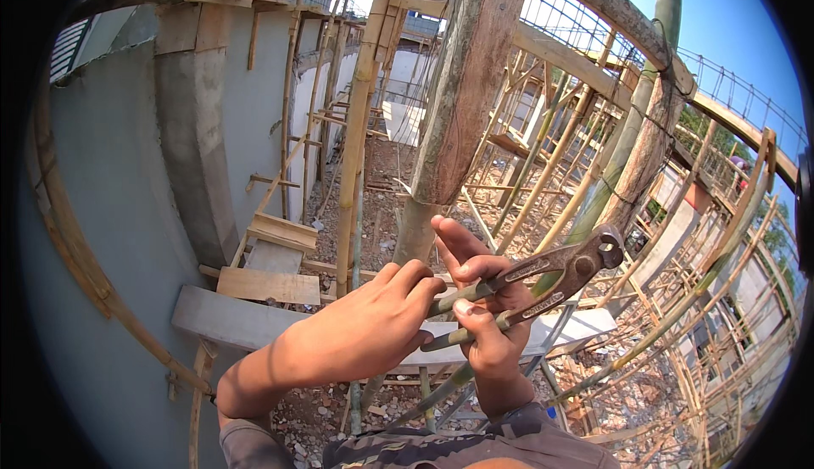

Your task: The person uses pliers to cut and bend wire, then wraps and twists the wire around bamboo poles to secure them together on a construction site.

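Observation:
A pair of rusty pincers (580, 267) lies across my right hand (494, 343), jaws pointing up and right, the green-sleeved handles toward my left hand. My right thumb presses on the lower handle. Two fingers of that hand stick up past the upper handle. Beside the handle ends is my left hand (365, 321), its fingers curled in and close to the right fingers. Whatever it pinches, if anything, is hidden behind the knuckles. Just beyond both hands stands a rough wooden post (466, 100), with a round bamboo pole (414, 230) below it.
A pale concrete beam (225, 312) runs crosswise below my hands, with loose planks (270, 286) by it. A grey wall (110, 181) rises at left. Wire-bound poles (640, 159) stand at right, before bamboo scaffolding (551, 189). Rubble (373, 202) covers the ground far below.

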`<control>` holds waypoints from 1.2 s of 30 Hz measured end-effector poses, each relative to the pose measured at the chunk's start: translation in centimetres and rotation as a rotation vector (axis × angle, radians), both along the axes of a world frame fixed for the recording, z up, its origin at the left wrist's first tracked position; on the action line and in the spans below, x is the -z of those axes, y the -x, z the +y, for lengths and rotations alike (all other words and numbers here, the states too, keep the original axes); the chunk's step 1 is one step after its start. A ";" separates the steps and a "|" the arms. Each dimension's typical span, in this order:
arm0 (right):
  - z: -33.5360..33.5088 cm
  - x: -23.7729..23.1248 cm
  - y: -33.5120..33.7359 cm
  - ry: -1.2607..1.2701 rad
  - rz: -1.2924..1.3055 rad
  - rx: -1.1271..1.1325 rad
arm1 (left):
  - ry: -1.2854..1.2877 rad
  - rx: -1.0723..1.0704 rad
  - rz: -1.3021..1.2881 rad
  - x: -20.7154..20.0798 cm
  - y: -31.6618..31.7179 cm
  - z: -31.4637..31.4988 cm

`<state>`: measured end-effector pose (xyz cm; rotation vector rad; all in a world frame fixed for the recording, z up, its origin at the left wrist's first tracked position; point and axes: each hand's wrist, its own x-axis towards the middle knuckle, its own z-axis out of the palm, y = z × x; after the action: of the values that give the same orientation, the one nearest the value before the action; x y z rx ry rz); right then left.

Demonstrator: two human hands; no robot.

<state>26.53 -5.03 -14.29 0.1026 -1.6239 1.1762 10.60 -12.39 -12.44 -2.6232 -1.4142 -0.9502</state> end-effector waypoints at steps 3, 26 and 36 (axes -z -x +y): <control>2.4 0.6 -0.9 0.250 0.239 -0.045 | 0.055 0.093 0.041 -4.2 2.1 1.9; 15.5 8.8 9.4 -0.082 0.085 1.053 | -0.986 -0.068 -0.265 -26.2 11.2 24.3; 14.6 8.0 9.1 0.017 0.037 0.989 | -1.430 0.053 -0.216 -24.8 10.8 24.4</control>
<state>17.45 9.52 -22.29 -0.6229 -1.3425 0.4086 -0.23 12.02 12.32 -1.4623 -0.2914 -1.4655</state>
